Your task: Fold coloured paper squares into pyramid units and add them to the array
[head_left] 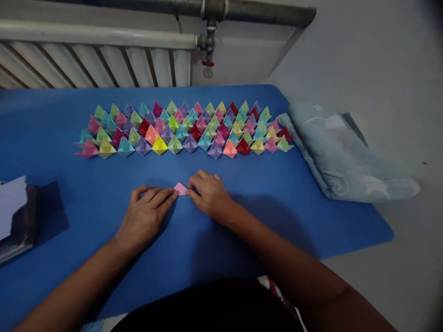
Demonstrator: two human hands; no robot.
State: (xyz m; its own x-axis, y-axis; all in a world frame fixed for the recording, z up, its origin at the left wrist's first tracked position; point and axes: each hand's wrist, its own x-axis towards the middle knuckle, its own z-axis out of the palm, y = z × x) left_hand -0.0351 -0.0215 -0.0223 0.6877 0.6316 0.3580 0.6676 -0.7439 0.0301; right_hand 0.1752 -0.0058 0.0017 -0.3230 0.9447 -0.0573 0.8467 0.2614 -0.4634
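Note:
A small piece of pink paper (181, 188), folded to a triangle with its point facing away from me, lies on the blue surface (104, 203). My left hand (148, 210) presses its fingertips on the paper's left corner. On the right corner, my right hand (207, 193) pinches the paper between thumb and curled fingers. Parts of the paper under the fingertips are hidden. Just beyond both hands stand several rows of small folded paper boats (175, 145) in many colours.
A folded light-blue patterned cloth (346, 157) lies at the right edge of the blue surface. At the left, pale paper (12, 205) rests on a dark book-like stack (24, 233). Behind are a white radiator (97, 34) and a pipe valve with a red handle (208, 63).

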